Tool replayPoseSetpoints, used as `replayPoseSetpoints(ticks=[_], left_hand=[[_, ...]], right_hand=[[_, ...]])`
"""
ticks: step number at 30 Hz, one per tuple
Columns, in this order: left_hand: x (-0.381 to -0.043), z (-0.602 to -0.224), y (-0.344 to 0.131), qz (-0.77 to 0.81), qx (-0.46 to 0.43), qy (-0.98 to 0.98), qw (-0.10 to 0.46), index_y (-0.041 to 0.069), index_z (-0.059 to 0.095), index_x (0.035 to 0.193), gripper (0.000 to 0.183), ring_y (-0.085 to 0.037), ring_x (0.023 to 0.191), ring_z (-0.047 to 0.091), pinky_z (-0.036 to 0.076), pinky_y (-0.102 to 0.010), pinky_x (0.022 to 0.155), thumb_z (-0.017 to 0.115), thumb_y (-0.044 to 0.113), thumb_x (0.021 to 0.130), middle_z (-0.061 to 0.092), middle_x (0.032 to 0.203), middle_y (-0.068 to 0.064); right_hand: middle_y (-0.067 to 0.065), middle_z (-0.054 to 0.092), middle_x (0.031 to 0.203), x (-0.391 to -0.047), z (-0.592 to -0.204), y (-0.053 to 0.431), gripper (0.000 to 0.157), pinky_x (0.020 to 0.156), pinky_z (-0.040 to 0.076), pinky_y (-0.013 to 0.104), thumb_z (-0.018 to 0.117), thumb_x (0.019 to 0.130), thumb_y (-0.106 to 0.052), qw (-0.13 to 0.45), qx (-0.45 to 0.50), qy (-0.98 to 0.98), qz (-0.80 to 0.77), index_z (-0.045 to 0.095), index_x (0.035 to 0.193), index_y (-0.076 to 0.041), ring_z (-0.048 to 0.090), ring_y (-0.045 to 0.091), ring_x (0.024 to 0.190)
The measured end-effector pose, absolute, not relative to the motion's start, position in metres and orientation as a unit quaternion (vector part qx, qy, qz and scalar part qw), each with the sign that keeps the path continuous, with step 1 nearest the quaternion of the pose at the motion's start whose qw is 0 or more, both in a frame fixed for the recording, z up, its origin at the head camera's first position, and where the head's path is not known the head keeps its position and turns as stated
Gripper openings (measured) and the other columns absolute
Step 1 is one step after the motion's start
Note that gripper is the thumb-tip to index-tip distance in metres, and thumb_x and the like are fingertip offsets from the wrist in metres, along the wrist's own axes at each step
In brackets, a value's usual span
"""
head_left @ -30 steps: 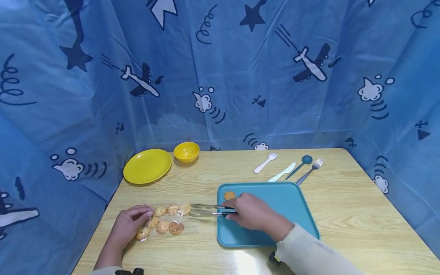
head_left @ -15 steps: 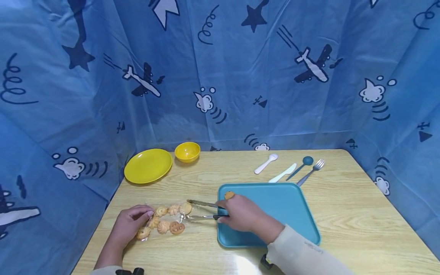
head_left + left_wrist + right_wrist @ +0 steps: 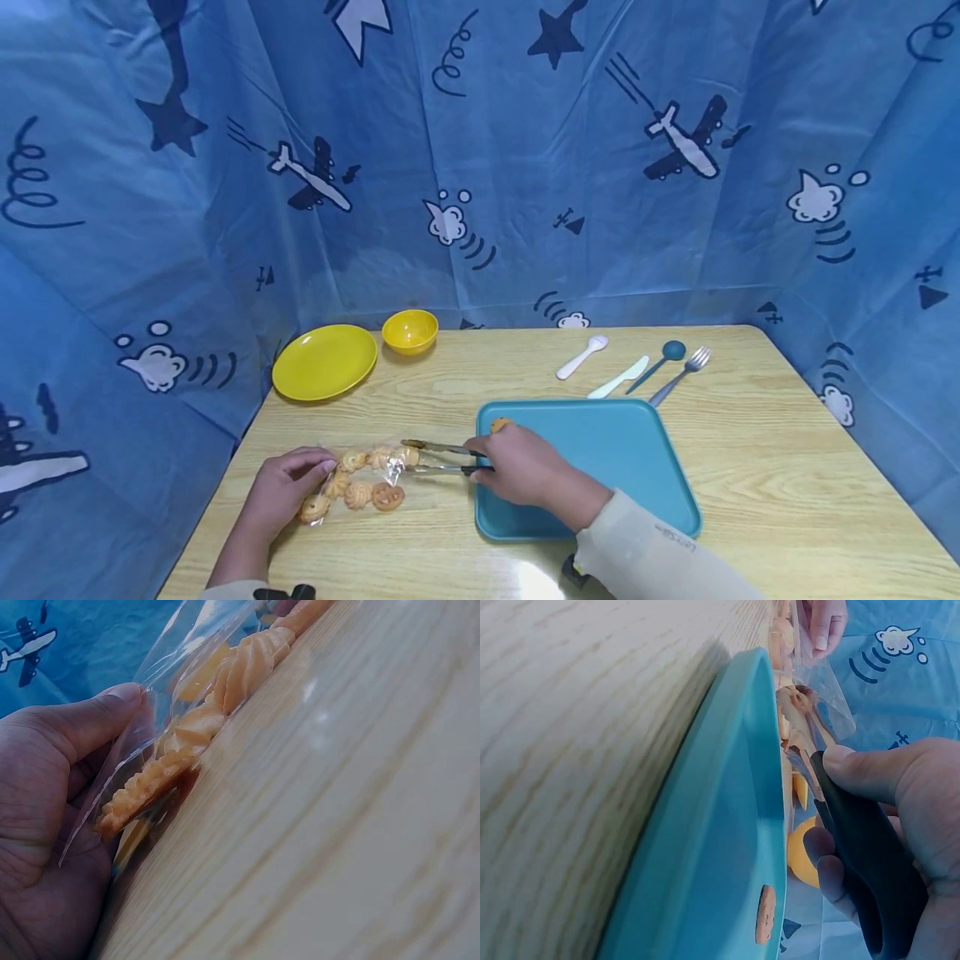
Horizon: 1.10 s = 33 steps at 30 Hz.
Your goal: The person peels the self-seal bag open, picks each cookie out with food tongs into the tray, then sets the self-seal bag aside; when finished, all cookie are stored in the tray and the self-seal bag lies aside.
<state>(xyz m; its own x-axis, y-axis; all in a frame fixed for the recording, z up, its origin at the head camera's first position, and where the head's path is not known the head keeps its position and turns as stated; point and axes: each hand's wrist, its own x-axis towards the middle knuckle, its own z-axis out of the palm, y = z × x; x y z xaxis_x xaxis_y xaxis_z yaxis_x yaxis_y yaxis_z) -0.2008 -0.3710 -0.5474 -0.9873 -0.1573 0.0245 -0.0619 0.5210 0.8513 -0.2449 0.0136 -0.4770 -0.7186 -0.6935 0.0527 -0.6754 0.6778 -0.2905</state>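
Observation:
My left hand [image 3: 288,487] pinches the end of a clear plastic bag [image 3: 161,679] between thumb and fingers. Several cookies [image 3: 358,495], some swirled and one pretzel-shaped, lie in the bag on the table. My right hand [image 3: 517,467] grips the black handles of metal tongs [image 3: 870,855]. The tongs' tips are apart at the bag's right end, overlapping the pale cookie there, with shiny film bunched beside it. Under my right forearm is a teal tray [image 3: 622,458]; one round cookie [image 3: 766,913] sits near its far left corner, partly hidden by my right hand in the head view.
A yellow plate [image 3: 325,362] and a yellow bowl [image 3: 409,332] stand at the back left. Behind the tray lie a white spoon [image 3: 581,357], a pale knife [image 3: 619,377], a dark teal spoon [image 3: 672,351] and a fork [image 3: 681,377]. A blue printed curtain [image 3: 480,167] surrounds the table.
The tongs have spread and moved left over the bag's right end, and its film has bunched up around the pale cookie. My left hand keeps its hold on the bag.

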Motion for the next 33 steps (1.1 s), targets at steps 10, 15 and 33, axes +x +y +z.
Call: replayPoseSetpoints(ticks=[10, 15, 33], left_hand=[[-0.201, -0.546, -0.372, -0.481, 0.064, -0.873, 0.048, 0.016, 0.080, 0.110, 0.029, 0.010, 0.113, 0.055, 0.044, -0.035, 0.113, 0.072, 0.040, 0.094, 0.074, 0.120, -0.001], [-0.202, -0.546, -0.372, -0.491, 0.070, -0.867, 0.044, 0.015, 0.080, 0.110, 0.031, 0.008, 0.114, 0.055, 0.042, -0.046, 0.116, 0.073, 0.040, 0.094, 0.074, 0.121, -0.003], [-0.201, -0.547, -0.370, -0.482, 0.063, -0.873, 0.046, 0.015, 0.080, 0.111, 0.032, 0.012, 0.114, 0.053, 0.042, -0.037, 0.116, 0.072, 0.042, 0.094, 0.074, 0.120, -0.001]], right_hand=[[-0.003, 0.073, 0.099, -0.241, -0.471, 0.021, 0.043, 0.062, 0.047, 0.022, 0.073, 0.096, -0.036, 0.033, -0.382, 0.911, -0.155, 0.067, 0.135, -0.020, 0.052, 0.000, 0.065], [-0.006, 0.072, 0.087, -0.239, -0.469, 0.031, 0.042, 0.056, 0.044, 0.021, 0.073, 0.096, -0.034, 0.036, -0.381, 0.908, -0.171, 0.067, 0.135, -0.020, 0.046, -0.001, 0.056], [-0.010, 0.070, 0.083, -0.238, -0.468, 0.160, 0.040, 0.053, 0.042, 0.021, 0.078, 0.092, -0.030, -0.010, -0.261, 0.941, -0.215, 0.071, 0.128, -0.015, 0.049, 0.001, 0.058]])
